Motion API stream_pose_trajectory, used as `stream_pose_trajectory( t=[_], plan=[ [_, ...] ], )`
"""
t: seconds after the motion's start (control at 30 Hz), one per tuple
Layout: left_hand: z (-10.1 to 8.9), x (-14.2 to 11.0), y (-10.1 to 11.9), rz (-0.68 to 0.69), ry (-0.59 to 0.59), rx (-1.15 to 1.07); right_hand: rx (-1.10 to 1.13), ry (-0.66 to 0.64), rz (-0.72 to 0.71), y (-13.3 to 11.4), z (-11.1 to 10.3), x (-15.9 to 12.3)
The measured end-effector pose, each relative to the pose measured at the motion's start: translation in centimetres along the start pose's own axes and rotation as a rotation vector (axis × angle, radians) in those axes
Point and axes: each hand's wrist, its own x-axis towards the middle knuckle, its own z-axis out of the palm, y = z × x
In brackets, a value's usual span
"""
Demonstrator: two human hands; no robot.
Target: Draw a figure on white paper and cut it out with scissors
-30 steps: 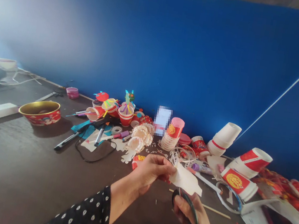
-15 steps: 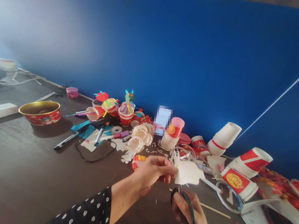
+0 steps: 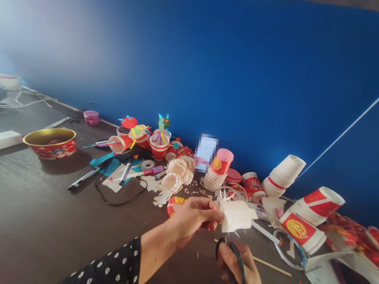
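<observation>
Left grip: I have my left grip point(image 3: 195, 219) pinched on a white paper cutout point(image 3: 236, 216), raised above the worktop point(image 3: 22, 212).
Right grip: my right grip point(image 3: 236, 277) is closed through black-handled scissors point(image 3: 231, 264), just below the paper.
Arm: my left forearm enters from lower left, in a dotted black sleeve point(image 3: 110, 268).
Nearby: a wooden skewer point(image 3: 270, 266) lies just right; red-and-white paper cups point(image 3: 300, 232) lie beyond.

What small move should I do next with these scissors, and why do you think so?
Probably make one more small snip into the paper's lower edge. Your left hand holds the white paper up and steady, while your right hand grips the black scissors with the blades right by that edge.
</observation>
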Motion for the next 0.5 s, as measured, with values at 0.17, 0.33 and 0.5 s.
stream_pose_trajectory(
  t=[0.17,0.33,0.5],
  plan=[
    [-0.08,0.02,-0.07,0.004,-0.022,-0.016,-0.015,0.015,-0.034,0.05,0.26,-0.19],
    [-0.02,0.11,-0.07,0.011,-0.033,-0.032,-0.021,0.036,-0.032,0.25,0.3,-0.18],
    [0.02,0.12,-0.01,0.001,-0.033,-0.063,-0.011,0.019,-0.027,0.23,0.37,-0.07]
  ],
)
